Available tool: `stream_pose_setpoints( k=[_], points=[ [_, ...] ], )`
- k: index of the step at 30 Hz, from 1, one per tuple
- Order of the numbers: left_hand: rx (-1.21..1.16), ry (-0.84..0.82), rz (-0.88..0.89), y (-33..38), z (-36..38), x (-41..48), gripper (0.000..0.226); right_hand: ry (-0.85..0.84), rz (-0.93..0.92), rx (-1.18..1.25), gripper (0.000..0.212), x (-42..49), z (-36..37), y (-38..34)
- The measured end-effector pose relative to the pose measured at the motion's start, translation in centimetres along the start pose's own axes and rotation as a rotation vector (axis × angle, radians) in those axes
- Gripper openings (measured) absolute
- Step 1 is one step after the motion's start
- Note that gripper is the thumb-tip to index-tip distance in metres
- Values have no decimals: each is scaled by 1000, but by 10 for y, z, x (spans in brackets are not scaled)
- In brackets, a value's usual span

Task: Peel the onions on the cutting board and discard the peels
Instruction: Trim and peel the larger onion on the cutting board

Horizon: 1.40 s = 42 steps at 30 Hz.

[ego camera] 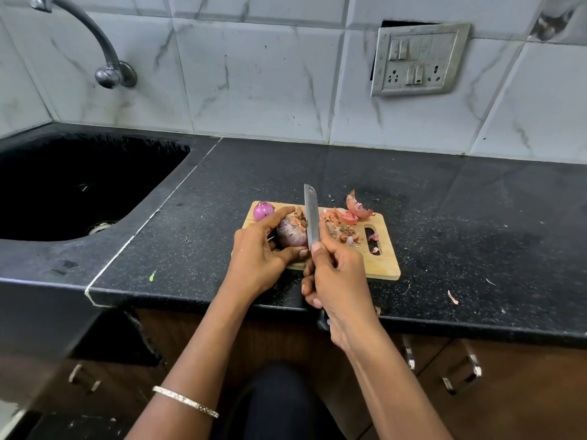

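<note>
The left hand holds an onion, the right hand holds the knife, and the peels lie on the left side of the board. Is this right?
No: the head view shows the peels on the right side of the board. The left hand does hold an onion, and the right hand the knife.

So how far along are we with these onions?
Done: one peeled onion sits at the far left corner of the cutting board. In hand: the left hand holds a second onion, skin partly on, with the right hand holding a knife against it. Left: peels piled on the board, undiscarded.
</note>
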<state>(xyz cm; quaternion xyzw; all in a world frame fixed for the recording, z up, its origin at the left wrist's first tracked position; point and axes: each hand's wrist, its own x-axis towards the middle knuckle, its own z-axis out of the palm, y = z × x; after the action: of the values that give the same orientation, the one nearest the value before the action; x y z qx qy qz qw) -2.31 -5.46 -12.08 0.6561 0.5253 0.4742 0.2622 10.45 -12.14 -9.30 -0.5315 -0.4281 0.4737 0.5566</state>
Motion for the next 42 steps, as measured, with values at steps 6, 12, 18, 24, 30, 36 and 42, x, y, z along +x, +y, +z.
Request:
stream_pose_setpoints(
  k=[6, 12, 18, 24, 30, 36, 42],
  points=[
    [-5, -11, 7, 0, 1, -1, 82, -31, -5, -53, 45, -11, -7, 2],
    [-39, -8, 35, 2, 0, -3, 73, 19, -32, -50, 44, 1, 0, 1],
    [-81, -18, 32, 8, -3, -5, 73, 1, -58, -101, 45, -7, -3, 5],
    [-81, -15, 58, 9, -3, -6, 71, 38, -59, -71, 44, 6, 2, 4],
    [-72, -11, 54, 9, -4, -5, 72, 4, -53, -75, 41, -5, -1, 7],
    [-62, -4, 44, 6, -3, -5, 71, 44, -46, -44, 43, 6, 6, 4],
    [-79, -13, 35, 6, -2, -3, 72, 39, -87, -152, 41, -10, 2, 9]
  ],
)
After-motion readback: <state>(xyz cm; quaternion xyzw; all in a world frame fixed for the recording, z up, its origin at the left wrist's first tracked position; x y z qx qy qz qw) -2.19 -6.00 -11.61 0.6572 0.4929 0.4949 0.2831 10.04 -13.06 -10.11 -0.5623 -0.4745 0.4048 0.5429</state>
